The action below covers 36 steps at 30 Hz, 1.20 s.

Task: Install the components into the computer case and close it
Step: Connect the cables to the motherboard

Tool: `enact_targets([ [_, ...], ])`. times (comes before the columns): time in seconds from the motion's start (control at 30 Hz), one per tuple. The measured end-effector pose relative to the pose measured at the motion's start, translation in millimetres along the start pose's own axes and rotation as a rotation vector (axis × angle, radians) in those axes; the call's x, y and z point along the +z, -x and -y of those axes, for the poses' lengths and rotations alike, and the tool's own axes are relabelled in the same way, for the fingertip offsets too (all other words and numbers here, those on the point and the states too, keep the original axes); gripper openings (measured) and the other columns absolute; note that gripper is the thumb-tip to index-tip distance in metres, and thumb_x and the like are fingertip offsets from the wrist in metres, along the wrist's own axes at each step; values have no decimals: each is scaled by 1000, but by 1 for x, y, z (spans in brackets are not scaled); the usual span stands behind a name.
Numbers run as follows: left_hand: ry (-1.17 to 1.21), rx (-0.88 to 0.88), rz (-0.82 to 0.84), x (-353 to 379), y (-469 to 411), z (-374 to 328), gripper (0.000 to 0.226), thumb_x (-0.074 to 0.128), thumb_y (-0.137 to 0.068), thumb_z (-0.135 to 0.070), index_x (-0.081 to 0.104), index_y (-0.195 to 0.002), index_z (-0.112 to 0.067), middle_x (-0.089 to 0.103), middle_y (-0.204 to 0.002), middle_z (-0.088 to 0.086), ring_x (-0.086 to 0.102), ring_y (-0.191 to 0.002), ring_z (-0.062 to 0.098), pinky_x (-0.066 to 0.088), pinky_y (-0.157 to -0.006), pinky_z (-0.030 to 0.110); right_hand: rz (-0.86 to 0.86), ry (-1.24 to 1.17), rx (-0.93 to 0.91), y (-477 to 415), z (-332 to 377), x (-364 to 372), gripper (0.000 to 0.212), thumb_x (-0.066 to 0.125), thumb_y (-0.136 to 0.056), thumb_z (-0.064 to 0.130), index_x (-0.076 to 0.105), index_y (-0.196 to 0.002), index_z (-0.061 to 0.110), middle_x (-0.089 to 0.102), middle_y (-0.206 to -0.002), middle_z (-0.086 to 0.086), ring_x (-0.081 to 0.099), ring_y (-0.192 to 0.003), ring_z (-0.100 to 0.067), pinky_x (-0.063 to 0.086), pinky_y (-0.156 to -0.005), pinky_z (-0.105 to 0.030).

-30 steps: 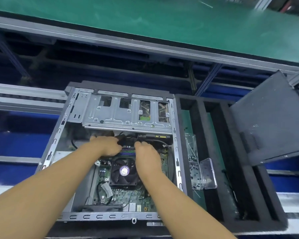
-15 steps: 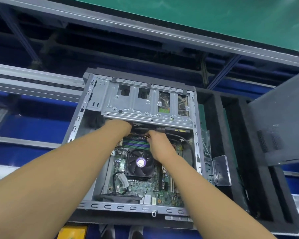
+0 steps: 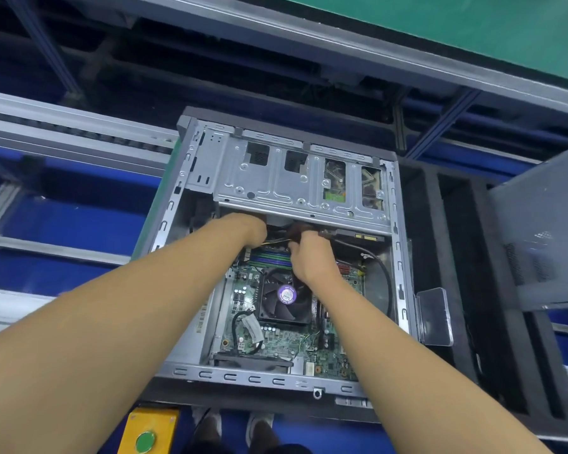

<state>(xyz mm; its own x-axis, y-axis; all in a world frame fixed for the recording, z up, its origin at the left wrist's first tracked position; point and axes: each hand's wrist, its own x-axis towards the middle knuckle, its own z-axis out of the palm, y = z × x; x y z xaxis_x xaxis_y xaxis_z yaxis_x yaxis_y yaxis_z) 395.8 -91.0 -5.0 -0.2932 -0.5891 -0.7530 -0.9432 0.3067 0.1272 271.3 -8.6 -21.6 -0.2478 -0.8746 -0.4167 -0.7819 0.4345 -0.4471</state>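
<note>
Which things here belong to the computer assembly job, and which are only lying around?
Job: computer case, motherboard, cables, left hand, right hand, side panel.
Lying about: foam tray, clear plastic piece, yellow button box.

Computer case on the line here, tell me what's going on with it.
A person has both bare hands inside the open computer case, up near the metal drive cage. The left hand reaches under the cage edge, fingers hidden. The right hand curls its fingers round the dark cables just below it. The motherboard and cooler fan lie exposed, and a grey panel stands off to the right, so the case is not yet closed.
</note>
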Motion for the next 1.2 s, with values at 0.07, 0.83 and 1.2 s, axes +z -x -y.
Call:
enact_targets([
  [0.07,-6,21,1,0,0,0,32,35,-99,-4,45,-70,-12,46,-76,4,43,-70,20,37,-74,32,7,-20,32,-4,1,2,30,50,-108,18,56,-123,-7,68,-110,-27,66,-94,-39,46,-70,-33],
  [0.83,-8,52,-20,-6,-5,6,37,33,-101,-3,48,-133,7,51,-137,22,36,-89,24,45,-95,36,73,108,135,-14,-1,-2,25,40,-108,6,49,-123,-11,66,-116,-31,65,-108,-47,53,-89,-46],
  [1.2,9,64,-53,-8,-3,7,38,33,-102,-3,46,-136,5,50,-138,22,36,-88,24,46,-92,37,42,255,54,-14,3,-3,25,41,-108,9,50,-122,-10,67,-111,-31,65,-105,-47,50,-85,-44],
])
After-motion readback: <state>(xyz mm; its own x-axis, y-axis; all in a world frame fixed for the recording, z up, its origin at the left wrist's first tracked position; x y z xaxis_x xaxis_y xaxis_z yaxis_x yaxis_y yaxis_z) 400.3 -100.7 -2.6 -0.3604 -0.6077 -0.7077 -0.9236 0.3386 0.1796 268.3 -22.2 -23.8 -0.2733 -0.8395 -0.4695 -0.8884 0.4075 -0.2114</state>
